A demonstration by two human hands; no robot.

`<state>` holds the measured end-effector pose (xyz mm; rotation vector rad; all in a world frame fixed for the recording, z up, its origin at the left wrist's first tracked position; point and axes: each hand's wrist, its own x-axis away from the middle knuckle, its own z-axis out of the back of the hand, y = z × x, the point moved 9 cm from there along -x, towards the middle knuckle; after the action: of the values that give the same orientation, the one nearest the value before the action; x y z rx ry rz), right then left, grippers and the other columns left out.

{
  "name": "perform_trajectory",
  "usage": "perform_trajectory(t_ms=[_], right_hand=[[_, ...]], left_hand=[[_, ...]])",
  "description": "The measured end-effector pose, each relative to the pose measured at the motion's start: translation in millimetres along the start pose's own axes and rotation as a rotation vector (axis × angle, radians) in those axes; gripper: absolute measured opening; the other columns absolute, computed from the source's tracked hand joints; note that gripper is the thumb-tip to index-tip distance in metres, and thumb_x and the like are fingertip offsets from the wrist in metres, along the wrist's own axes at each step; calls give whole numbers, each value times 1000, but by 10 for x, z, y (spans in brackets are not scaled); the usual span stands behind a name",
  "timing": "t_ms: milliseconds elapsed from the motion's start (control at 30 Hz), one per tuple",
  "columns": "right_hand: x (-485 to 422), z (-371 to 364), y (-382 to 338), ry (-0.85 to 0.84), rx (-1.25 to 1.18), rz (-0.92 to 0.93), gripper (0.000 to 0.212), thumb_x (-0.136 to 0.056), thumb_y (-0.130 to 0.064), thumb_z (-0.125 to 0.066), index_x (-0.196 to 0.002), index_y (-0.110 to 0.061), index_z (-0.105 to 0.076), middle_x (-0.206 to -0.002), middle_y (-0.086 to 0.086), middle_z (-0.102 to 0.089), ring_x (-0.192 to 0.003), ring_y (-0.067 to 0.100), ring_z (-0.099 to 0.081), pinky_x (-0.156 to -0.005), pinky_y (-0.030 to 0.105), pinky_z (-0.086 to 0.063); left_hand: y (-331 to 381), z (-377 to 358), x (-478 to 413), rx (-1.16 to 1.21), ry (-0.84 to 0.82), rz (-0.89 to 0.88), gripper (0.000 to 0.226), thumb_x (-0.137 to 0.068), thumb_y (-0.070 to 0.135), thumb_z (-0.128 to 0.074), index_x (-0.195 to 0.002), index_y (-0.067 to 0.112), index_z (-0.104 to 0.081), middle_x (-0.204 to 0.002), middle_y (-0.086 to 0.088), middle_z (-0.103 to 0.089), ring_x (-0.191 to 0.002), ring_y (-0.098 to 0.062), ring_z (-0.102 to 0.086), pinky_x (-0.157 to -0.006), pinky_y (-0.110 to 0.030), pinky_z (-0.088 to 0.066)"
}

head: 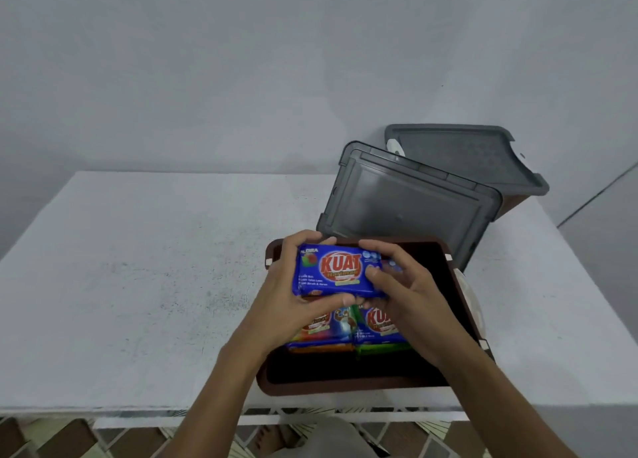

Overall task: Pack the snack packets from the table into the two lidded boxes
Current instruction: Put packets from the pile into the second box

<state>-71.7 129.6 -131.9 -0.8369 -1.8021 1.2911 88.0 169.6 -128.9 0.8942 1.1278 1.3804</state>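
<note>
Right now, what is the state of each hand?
Left hand: closed on the blue packet.
Right hand: closed on the same blue packet.

Both forearms come into view bare from the lower edge up to the wrists, with no sleeve, watch, ring or band on either, and the left hand (290,295) and right hand (407,299) are bare too, fingers slim, nails short and unpainted.

blue packet (340,274), brown box (462,305), grey lid (407,198).
</note>
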Motion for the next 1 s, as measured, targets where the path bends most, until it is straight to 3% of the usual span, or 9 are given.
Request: perform_trajectory(t_ms=[133, 300, 400, 533, 667, 833, 1000], right_hand=[[140, 342, -80, 64, 185, 12, 30, -86, -29, -62, -116, -30, -64, -115, -5, -70, -105, 18, -69, -70, 36, -62], [285, 709, -34, 83, 399, -67, 34, -82, -28, -62, -116, -27, -65, -121, -4, -65, -109, 14, -66, -70, 35, -62], [295, 755, 121, 82, 489, -124, 30, -89, -21, -62, -119, -25, -62, -126, -1, -61, -110, 16, -64, -72, 34, -62], [229, 686, 252, 111, 924, -84, 31, -93, -30, -62, -123, -34, -54, -130, -5, -56, -98, 3, -59, -64, 11, -54], [171, 609, 295, 149, 1213, -36, 42, -94, -41, -58, -134, -33, -48, -127, 2, -56, -106, 11, -60, -77, 21, -55], [144, 574, 382, 131, 1231, -42, 45, -95, -43, -55, -138, -33, -45, -133, 4, -41, -113, 12, -53, -81, 20, -53], [170, 579, 336, 84, 1286, -52, 53, -95, -47, -53, -144, -36, -36, -138, 2, -39, -120, 14, -52, -86, 23, -54]], left_hand=[[-123, 116, -28, -264, -32, 21, 84, -56, 84, -63, -129, 63, -28, -132, 27, -45, -118, -2, -54, -85, -24, -55], [-251, 260, 25, -471, 92, -42, 63, -79, 69, -51, -135, 41, -42, -143, 17, -42, -125, 2, -38, -106, -34, -39], [-337, 253, 53, -452, 127, -18, 58, -84, 64, -47, -135, 36, -46, -147, 16, -38, -125, 10, -33, -104, -28, -39], [-375, 255, 48, -491, 132, -45, 50, -90, 56, -53, -134, 34, -48, -148, 15, -39, -127, 7, -35, -101, -27, -40], [-408, 248, 36, -544, 131, -63, 44, -91, 47, -55, -132, 33, -52, -148, 15, -39, -126, 10, -32, -98, -22, -36], [-403, 238, 31, -561, 141, -78, 39, -92, 46, -55, -129, 33, -54, -147, 15, -41, -123, 15, -32, -97, -17, -33], [-341, 228, -8, -688, 147, -82, 41, -92, 46, -57, -129, 29, -56, -145, 9, -46, -127, -3, -39, -106, -37, -36]])
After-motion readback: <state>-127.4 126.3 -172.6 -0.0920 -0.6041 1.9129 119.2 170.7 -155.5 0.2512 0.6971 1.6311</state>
